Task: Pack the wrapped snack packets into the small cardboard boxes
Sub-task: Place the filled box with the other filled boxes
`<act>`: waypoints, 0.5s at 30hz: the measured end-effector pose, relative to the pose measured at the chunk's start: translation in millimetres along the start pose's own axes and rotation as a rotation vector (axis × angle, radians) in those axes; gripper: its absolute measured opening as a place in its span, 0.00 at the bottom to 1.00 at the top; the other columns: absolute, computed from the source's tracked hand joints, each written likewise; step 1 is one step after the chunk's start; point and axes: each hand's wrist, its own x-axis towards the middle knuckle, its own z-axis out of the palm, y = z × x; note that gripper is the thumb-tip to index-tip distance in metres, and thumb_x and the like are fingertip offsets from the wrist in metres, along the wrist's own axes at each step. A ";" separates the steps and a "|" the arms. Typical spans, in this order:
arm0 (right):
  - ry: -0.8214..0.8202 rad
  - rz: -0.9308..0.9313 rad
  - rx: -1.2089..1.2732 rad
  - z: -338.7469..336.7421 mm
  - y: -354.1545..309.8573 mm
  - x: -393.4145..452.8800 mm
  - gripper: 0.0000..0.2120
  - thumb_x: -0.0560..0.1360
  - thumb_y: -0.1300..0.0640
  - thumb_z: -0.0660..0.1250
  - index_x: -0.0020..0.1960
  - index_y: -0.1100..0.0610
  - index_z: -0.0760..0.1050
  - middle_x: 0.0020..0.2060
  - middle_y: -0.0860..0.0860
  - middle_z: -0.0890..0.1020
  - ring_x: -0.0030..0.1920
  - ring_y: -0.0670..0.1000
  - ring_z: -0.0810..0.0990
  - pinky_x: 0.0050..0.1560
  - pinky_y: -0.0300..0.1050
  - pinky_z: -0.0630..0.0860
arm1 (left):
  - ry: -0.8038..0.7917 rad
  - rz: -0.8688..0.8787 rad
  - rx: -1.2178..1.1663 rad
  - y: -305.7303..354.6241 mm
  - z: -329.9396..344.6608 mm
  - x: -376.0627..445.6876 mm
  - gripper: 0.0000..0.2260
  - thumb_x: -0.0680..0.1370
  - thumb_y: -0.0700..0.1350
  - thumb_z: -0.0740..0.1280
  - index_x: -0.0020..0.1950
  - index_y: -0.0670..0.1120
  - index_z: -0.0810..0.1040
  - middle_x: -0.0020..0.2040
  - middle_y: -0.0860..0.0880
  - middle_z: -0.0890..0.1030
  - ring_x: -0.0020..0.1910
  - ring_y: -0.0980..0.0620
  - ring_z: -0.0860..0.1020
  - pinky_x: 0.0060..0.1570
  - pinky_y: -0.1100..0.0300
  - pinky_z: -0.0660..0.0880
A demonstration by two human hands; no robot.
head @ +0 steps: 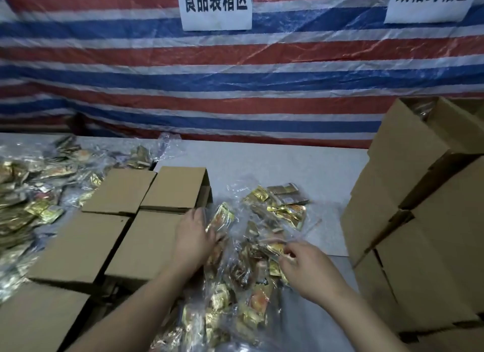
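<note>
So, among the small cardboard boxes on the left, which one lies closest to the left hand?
The closed box in the near row, right beside the left hand, which seems to touch its right edge. The other boxes lie farther left or behind.

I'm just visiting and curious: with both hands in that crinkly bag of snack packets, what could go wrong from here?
The clear plastic bag lies open and slack, so packets may spill onto the table as the left hand and right hand pull at it.

The small boxes beside the left hand look closed, so a grabbed packet may have nowhere to go yet.

The box stack on the right stands high and close; a stray elbow might nudge it.
</note>
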 end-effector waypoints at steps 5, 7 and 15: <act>-0.041 -0.041 0.010 19.6 -12.2 22.8 0.11 0.79 0.47 0.62 0.53 0.53 0.77 0.51 0.49 0.79 0.53 0.50 0.77 0.53 0.46 0.74 | -0.198 -0.258 0.293 -44.4 11.6 24.8 0.40 0.79 0.62 0.58 0.80 0.39 0.46 0.80 0.39 0.51 0.79 0.40 0.51 0.75 0.42 0.52; -0.071 -0.060 0.001 29.2 -17.5 27.9 0.10 0.79 0.48 0.61 0.51 0.53 0.76 0.49 0.48 0.79 0.51 0.49 0.77 0.51 0.46 0.74 | -0.269 -0.301 0.342 -52.9 24.0 9.8 0.42 0.78 0.63 0.57 0.79 0.39 0.41 0.80 0.39 0.46 0.79 0.39 0.47 0.74 0.38 0.51; -0.145 -0.081 -0.010 47.3 -42.7 28.3 0.13 0.79 0.45 0.61 0.53 0.52 0.78 0.48 0.47 0.80 0.49 0.48 0.78 0.52 0.48 0.77 | -0.254 -0.210 0.432 -46.1 -3.9 -24.1 0.36 0.79 0.40 0.61 0.80 0.38 0.42 0.80 0.40 0.50 0.79 0.41 0.51 0.77 0.46 0.54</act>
